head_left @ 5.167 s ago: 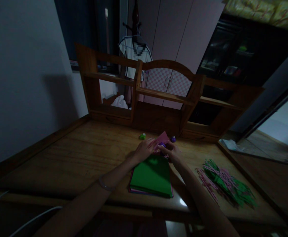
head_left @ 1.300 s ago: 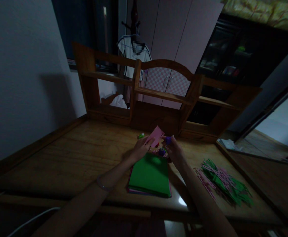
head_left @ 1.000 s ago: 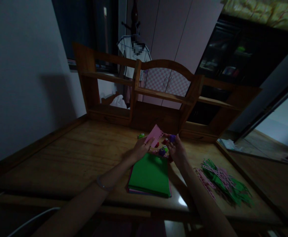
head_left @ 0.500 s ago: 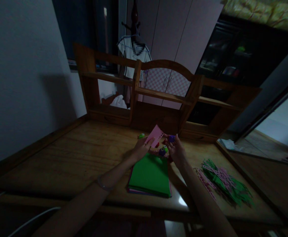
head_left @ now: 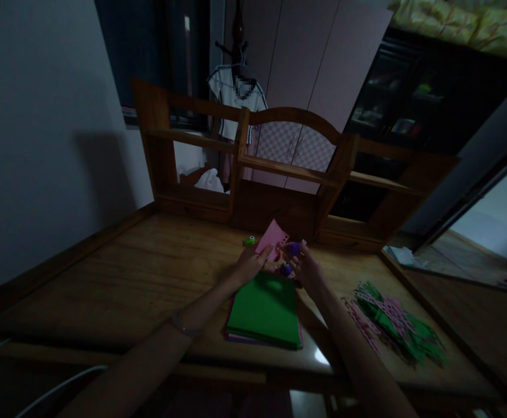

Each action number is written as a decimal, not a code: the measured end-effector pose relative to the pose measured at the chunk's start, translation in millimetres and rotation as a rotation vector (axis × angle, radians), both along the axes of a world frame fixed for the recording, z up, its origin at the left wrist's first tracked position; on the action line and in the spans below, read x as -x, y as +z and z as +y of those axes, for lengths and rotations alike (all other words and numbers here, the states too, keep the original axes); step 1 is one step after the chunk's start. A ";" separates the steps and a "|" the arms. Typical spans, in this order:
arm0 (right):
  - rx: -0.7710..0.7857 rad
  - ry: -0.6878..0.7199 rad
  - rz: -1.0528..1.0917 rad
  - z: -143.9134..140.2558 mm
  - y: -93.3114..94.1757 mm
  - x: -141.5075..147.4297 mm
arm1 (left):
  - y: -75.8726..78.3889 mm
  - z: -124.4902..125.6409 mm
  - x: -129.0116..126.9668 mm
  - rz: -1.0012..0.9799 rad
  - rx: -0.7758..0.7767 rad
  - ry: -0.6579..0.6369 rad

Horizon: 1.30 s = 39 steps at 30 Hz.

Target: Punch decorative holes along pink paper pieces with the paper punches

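Holding a pink paper strip (head_left: 272, 239) between thumb and fingers, the left hand (head_left: 250, 266) lifts it just above the bench (head_left: 140, 273), while the right hand (head_left: 308, 268) pinches a small purple punch (head_left: 294, 248) close to the strip's notched edge. Because the strip is thin and gripped only at its lower end, it may flex or slide aside as the punch closes on it, leaving a crooked cut. Another purple punch (head_left: 285, 269) lies just below the right hand's fingers and could be knocked off the green sheet stack (head_left: 265, 310) beneath both wrists. A green punch (head_left: 249, 241) sits just beyond the left hand; cut strips (head_left: 395, 325) lie well to the right. Dim light hides the punch's slot and the exact fingertip contact.
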State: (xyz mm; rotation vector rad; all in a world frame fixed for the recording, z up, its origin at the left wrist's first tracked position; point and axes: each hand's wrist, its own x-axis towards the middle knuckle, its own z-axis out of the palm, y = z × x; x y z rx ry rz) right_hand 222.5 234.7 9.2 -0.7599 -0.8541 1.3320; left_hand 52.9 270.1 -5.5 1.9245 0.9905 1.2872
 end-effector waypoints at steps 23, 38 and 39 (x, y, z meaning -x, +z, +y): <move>-0.054 -0.071 0.039 1.6 1.6 -7.9 | -5.5 0.4 -0.7 0.005 0.093 -0.076; 0.040 0.025 0.003 2.4 -6.1 -1.3 | -11.1 4.9 -3.5 0.028 0.010 -0.109; 0.030 0.016 0.002 2.1 -5.1 -1.7 | -10.2 3.9 -3.2 0.030 0.018 -0.115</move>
